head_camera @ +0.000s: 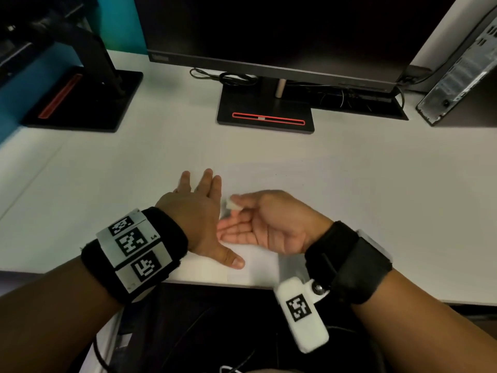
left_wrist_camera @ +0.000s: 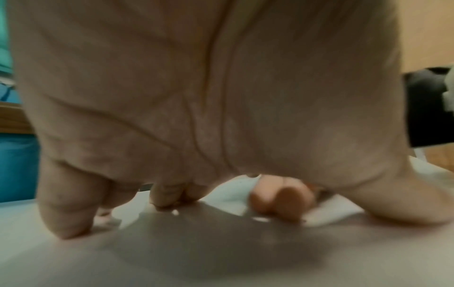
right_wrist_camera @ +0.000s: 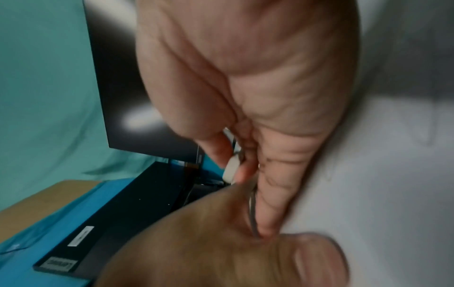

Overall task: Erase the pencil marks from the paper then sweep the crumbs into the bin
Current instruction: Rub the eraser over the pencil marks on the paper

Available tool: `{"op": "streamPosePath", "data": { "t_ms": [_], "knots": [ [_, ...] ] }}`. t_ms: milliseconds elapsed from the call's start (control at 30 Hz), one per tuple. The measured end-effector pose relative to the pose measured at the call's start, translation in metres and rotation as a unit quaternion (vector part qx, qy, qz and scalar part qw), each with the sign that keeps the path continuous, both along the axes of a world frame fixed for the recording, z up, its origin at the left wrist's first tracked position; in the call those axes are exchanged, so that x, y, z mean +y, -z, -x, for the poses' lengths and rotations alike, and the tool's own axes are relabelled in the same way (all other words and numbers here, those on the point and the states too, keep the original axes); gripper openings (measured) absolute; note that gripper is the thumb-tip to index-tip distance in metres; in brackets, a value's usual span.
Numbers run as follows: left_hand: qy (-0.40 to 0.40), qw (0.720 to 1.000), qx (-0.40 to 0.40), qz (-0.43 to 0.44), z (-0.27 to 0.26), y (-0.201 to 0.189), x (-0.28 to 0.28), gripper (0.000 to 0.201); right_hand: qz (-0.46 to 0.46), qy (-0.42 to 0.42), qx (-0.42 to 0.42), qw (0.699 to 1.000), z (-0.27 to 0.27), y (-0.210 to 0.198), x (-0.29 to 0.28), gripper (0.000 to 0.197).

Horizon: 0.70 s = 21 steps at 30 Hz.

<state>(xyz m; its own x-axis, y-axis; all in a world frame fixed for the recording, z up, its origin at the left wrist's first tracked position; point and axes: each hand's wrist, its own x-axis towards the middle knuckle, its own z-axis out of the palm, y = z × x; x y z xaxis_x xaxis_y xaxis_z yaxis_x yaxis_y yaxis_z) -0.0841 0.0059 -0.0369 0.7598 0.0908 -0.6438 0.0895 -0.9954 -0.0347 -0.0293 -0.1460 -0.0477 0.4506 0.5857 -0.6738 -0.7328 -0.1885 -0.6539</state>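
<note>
A white sheet of paper [head_camera: 258,262] lies near the front edge of the white desk [head_camera: 107,184]; its outline is faint and I make out no pencil marks on it. My left hand [head_camera: 199,203] lies palm down with straight fingers at the sheet's left side. In the left wrist view its fingertips [left_wrist_camera: 66,227] press on the surface. My right hand [head_camera: 238,211] is turned palm up beside it and pinches a small white eraser [head_camera: 231,204] between thumb and forefinger. The right wrist view shows the eraser [right_wrist_camera: 230,170] in that pinch. No bin is in view.
A monitor on a black stand [head_camera: 266,114] faces me at the back. A second black stand [head_camera: 80,100] is at the back left, and a computer case [head_camera: 457,76] leans at the back right. Cables [head_camera: 231,76] run behind the stand. The desk's front edge [head_camera: 209,281] runs below my wrists.
</note>
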Motion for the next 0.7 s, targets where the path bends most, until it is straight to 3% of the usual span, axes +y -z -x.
{"op": "streamPosePath", "data": {
  "t_ms": [67, 133, 167, 333, 400, 533, 600, 700],
  "knots": [
    [0.000, 1.000, -0.008, 0.004, 0.001, 0.000, 0.001, 0.164, -0.062, 0.147, -0.001, 0.987, -0.013, 0.005, 0.006, 0.030],
    [-0.004, 1.000, -0.009, 0.006, 0.002, -0.001, 0.002, 0.165, -0.098, 0.314, -0.034, 0.944, -0.027, 0.006, 0.011, 0.023],
    [-0.004, 1.000, -0.008, 0.006, 0.003, -0.001, 0.001, 0.165, -0.092, 0.347, -0.059, 0.931, -0.028, 0.006, 0.012, 0.023],
    [0.002, 1.000, -0.011, 0.003, 0.002, 0.001, 0.001, 0.163, -0.092, 0.230, -0.047, 0.968, -0.003, 0.014, 0.019, 0.029],
    [0.006, 1.000, -0.013, 0.000, 0.003, 0.000, 0.002, 0.163, -0.098, 0.233, -0.028, 0.967, -0.016, 0.019, 0.015, 0.033],
    [0.007, 1.000, -0.011, 0.002, 0.004, -0.003, 0.001, 0.163, -0.107, 0.429, -0.047, 0.896, -0.063, 0.008, -0.025, 0.030],
    [0.009, 1.000, -0.012, 0.002, 0.002, -0.003, 0.002, 0.163, -0.146, 0.460, -0.048, 0.875, -0.065, 0.003, -0.040, 0.031],
    [0.011, 1.000, -0.006, -0.003, 0.001, -0.003, 0.001, 0.164, -0.167, 0.296, -0.012, 0.940, -0.044, 0.012, -0.032, 0.036]
  ]
}}
